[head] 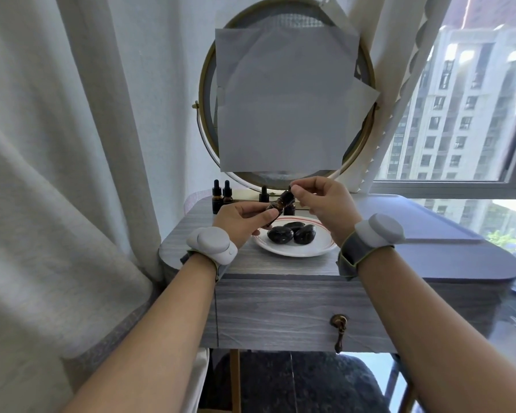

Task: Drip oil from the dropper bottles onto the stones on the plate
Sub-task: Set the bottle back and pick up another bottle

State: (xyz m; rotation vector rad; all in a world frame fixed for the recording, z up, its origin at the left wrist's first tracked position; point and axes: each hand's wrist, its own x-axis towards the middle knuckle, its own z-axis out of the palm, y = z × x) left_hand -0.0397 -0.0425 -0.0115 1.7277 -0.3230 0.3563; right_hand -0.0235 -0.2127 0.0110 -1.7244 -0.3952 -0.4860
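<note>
left hand (240,223) and right hand (325,204) meet above the far rim of the plate (298,252). just below my wrists runs the front edge of the grey wooden table (280,268), with a bare strip of top between it and the plate. a curtain (72,174) crowds the corner by my left wrist; a flat blue-grey surface (429,225) spreads past my right wrist. labels on the bottles are too small to read. my left hand wraps fingers and thumb round the amber dropper bottle (276,204), tilted toward my right hand, which pinches its black cap between thumb and fingertips. three black stones (291,232) lie touching on the plate, beneath and between my hands. two more bottles (222,195) stand beyond my left hand.
</note>
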